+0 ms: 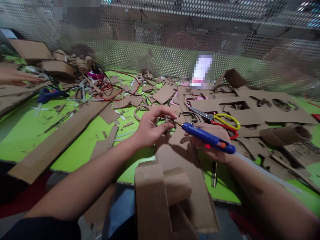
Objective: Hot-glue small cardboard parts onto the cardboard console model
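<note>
My right hand [215, 143] grips a blue glue gun [207, 137], its brass nozzle pointing left toward my other hand. My left hand [151, 126] is closed in a pinch on a small round cardboard piece [167, 126] right at the nozzle tip. Both hands hover over a brown cardboard sheet [175, 150] on the green table [22, 133]. A folded cardboard structure [160, 196] stands close to me, below my hands.
Scissors with yellow and red handles [220, 121] lie just behind my right hand. Cut cardboard sheets [262, 110], scraps, red wires [110, 90] and another blue glue gun [48, 95] litter the table. Another person's hand [17, 76] rests at far left. A perforated metal screen [160, 40] closes the back.
</note>
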Tool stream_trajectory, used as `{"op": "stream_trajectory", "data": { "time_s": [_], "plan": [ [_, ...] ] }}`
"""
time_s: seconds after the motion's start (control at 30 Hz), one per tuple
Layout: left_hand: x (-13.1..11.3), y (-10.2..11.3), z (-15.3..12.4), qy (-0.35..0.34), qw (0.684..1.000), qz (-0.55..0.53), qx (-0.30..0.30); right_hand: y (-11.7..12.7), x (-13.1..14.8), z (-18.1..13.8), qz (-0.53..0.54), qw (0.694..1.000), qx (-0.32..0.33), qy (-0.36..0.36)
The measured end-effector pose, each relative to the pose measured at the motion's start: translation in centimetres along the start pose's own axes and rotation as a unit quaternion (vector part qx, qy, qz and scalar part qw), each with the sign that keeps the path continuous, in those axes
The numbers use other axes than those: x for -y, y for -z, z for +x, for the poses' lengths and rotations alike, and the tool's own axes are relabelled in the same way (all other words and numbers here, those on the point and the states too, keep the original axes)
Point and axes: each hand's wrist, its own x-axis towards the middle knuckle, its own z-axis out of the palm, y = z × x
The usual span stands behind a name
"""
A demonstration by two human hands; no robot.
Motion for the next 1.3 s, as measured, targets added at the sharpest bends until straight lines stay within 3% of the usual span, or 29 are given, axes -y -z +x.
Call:
{"op": "stream_trajectory", "data": {
  "time_s": [1.3],
  "plan": [
    [-0.01, -0.26, 0.16, -0.008, 1.000, -0.019, -0.011, 0.04, -0.16, -0.07, 0.013, 1.000, 0.000, 0.016]
  ]
}}
